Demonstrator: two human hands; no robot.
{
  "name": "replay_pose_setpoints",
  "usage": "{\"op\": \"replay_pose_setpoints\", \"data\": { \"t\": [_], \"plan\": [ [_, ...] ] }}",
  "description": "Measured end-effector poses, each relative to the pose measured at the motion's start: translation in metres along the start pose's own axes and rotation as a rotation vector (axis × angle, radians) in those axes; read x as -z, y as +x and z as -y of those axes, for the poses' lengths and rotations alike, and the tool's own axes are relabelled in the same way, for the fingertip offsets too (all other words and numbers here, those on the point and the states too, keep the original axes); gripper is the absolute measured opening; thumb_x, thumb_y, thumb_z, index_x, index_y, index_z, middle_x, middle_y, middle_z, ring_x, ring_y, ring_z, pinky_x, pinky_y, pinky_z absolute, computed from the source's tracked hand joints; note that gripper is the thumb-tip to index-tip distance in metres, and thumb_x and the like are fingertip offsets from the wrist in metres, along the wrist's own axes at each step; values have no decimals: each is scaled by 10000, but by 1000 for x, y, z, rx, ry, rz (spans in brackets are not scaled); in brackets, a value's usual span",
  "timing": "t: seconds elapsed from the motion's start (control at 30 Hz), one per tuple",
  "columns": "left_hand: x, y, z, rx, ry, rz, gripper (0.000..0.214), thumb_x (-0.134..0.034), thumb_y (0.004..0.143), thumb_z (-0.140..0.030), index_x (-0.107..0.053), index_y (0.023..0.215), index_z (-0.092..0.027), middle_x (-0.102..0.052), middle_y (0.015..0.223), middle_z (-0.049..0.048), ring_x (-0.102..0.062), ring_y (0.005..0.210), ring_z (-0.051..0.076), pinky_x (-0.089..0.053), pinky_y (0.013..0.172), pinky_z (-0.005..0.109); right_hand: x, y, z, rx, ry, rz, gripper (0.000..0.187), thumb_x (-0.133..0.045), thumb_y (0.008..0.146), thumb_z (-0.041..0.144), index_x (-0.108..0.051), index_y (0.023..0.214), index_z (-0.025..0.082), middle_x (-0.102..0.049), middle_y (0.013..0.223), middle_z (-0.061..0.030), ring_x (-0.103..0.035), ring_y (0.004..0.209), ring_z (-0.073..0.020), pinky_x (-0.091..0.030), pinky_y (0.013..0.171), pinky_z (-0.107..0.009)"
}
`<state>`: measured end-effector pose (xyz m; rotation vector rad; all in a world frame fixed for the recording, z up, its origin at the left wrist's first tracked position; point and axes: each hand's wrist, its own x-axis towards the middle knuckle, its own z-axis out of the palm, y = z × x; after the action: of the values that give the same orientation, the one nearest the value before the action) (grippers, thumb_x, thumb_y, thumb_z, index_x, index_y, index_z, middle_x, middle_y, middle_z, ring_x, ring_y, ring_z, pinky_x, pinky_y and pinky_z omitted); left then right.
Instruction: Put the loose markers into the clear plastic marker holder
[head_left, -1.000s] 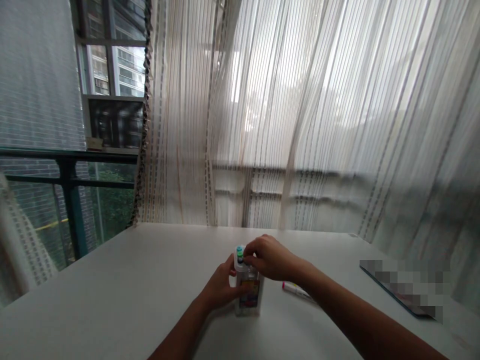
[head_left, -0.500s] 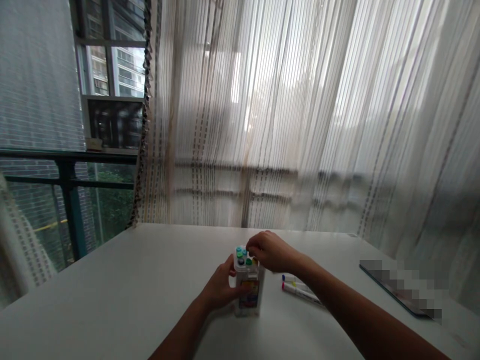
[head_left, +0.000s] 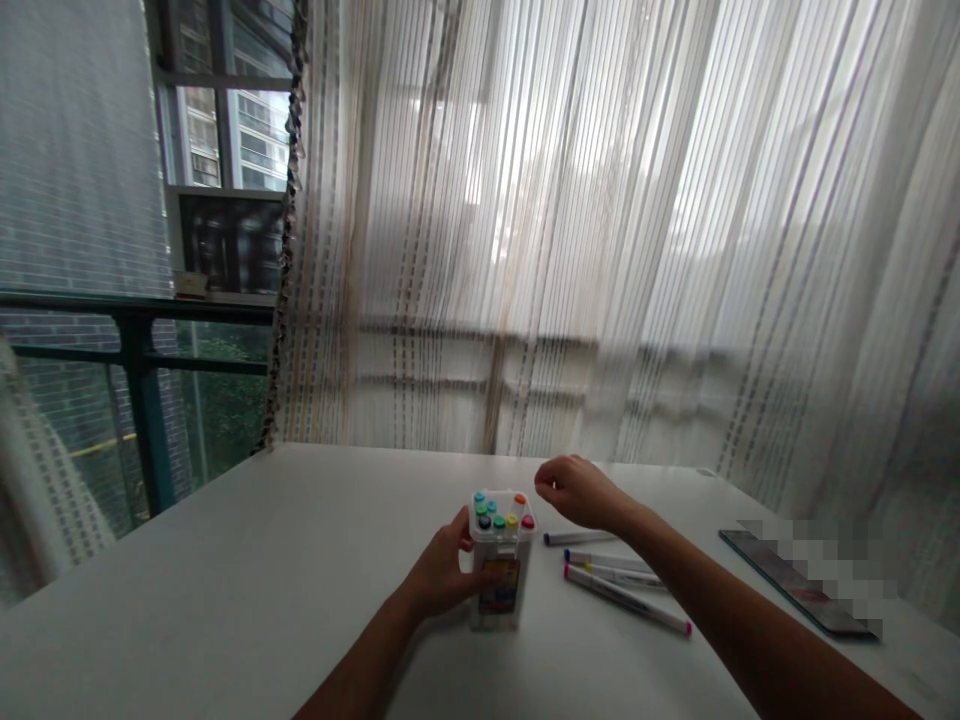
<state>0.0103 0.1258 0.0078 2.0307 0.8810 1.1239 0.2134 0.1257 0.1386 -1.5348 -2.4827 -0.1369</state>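
Note:
A clear plastic marker box [head_left: 499, 585] stands upright on the white table [head_left: 225, 600], several coloured marker caps [head_left: 501, 512] showing at its top. My left hand [head_left: 448, 572] is wrapped round the box's left side. My right hand [head_left: 577, 492] hovers just right of and above the box, fingers curled loosely with thumb and forefinger close together; nothing shows between them. Three white markers [head_left: 619, 580] lie on the table right of the box, partly under my right forearm.
A dark flat tablet-like object [head_left: 787, 580] lies at the table's right edge. Sheer striped curtains [head_left: 600, 250] hang behind the far edge, with a window and dark railing [head_left: 142, 330] at the left.
My right hand has lifted off the marker caps and moved right, uncovering the full set of caps and the markers lying on the table. The left hand still holds the box.

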Motion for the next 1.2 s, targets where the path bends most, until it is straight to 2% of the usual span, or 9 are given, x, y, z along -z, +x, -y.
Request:
{"op": "replay_pose_setpoints", "data": {
  "t": [0.17,0.3,0.67,0.77,0.83,0.93,1.03,1.1,1.2],
  "plan": [
    [2,-2,1,10,-7,-8,525,-714,679,-391,-523,1117,-173,-647,1077,80,-585,945,246,-450,817,345,-51,-3,-27,-126,-143,199,264,-529,749,134,-690,959,137,-684,974,-128,-619,909,-235,-432,738,-284],
    [2,-3,1,13,-17,-2,534,-722,674,-391,-517,1117,-174,-651,1067,77,-587,939,244,-451,808,338,-81,-6,-38,-128,-183,259,380,-513,734,80,-640,1090,121,-634,1111,-153,-589,1031,-252,-439,818,-301],
    [2,0,0,-2,-25,1,513,-721,676,-392,-528,1093,-167,-654,1063,81,-591,935,244,-451,800,330,-107,-6,-38,-78,-250,258,278,-493,704,28,-679,909,62,-662,962,-200,-629,912,-290,-462,771,-344],
    [2,0,-1,4,-34,-5,548,-739,656,-373,-519,1116,-175,-656,1074,75,-593,951,245,-448,815,331,-95,-3,-42,-64,-264,212,286,-475,718,9,-670,909,93,-665,959,-164,-626,914,-251,-448,772,-308],
    [2,1,0,12,-46,-2,566,-741,652,-369,-511,1133,-179,-658,1073,72,-598,949,244,-450,818,331,-75,0,-43,-64,-250,91,274,-441,766,28,-654,916,113,-663,950,-141,-626,895,-227,-443,751,-292],
    [1,0,0,26,-45,-7,553,-731,658,-382,-517,1126,-178,-656,1084,79,-596,958,248,-454,815,331,-29,3,-39,-47,-59,-309,184,-463,812,121,-636,873,125,-660,843,-104,-624,745,-194,-441,663,-280],
    [1,-1,-1,48,-36,-12,522,-726,657,-394,-532,1094,-184,-651,1107,82,-581,1005,259,-445,828,333,19,3,-23,-9,387,-710,172,-538,787,233,-619,886,119,-607,651,-37,-554,551,-145,-437,561,-273],
    [1,-1,-2,55,-41,-5,516,-722,658,-397,-532,1088,-186,-659,1092,79,-584,1000,258,-443,827,334,41,2,-6,77,698,-783,220,-568,763,302,-604,886,124,-593,648,-24,-523,518,-128,-435,503,-263],
    [1,-1,-1,36,-46,1,537,-727,658,-389,-523,1110,-184,-665,1074,72,-601,964,248,-451,822,331,48,4,18,183,931,-714,215,-593,718,302,-587,856,137,-603,680,-25,-503,507,-110,-433,467,-248]
  ]
}}
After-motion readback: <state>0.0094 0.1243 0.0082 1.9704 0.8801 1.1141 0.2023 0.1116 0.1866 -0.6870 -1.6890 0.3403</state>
